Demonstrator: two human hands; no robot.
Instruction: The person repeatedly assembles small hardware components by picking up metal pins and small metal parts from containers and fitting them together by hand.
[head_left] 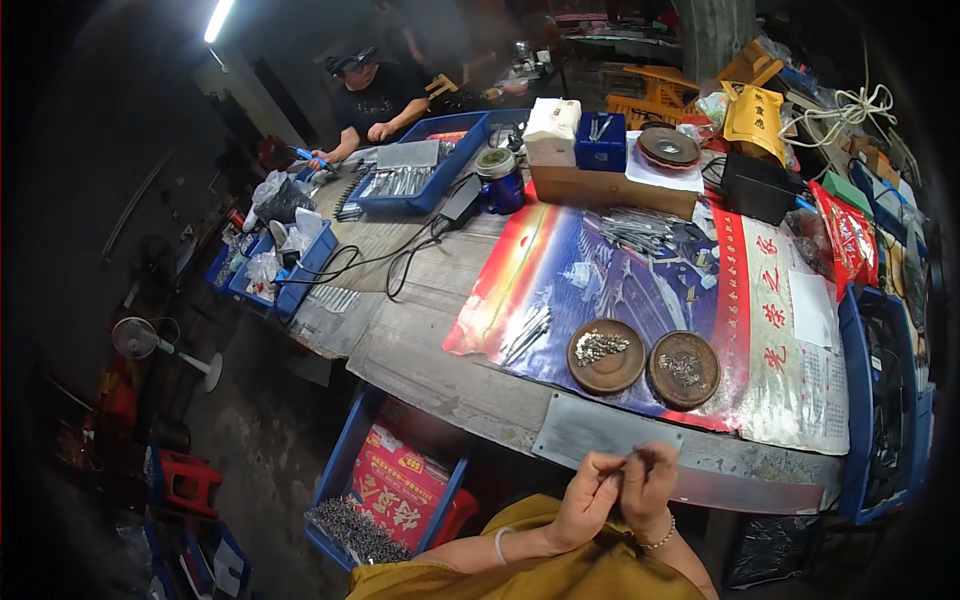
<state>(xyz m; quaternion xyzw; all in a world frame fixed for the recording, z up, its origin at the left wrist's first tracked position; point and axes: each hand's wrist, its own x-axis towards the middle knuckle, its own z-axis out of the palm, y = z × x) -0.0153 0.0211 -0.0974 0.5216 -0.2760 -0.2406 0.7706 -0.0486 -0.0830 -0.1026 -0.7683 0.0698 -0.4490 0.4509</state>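
Note:
Over the table's front edge, my left hand (588, 497) is closed, its fingers pinched together. My right hand (648, 488) meets it at the fingertips, also closed, with its upper fingers slightly blurred. Whatever lies between them is too small or hidden to make out. Just beyond my hands is a flat grey metal plate (575, 425) at the table edge. Two round brown dishes stand behind it: the left dish (606, 380) bears small shiny metal pieces, and the right dish (688, 398) bears finer ones. Slim metal rods (527, 334) lie in a bundle to their left.
A printed poster (735, 330) covers the table's right part, with a heap of slender metal parts (640, 232) on it. A blue bin (870, 400) stands at the right edge. Below the table is a blue drawer (340, 450). Across the table sits another person (375, 100).

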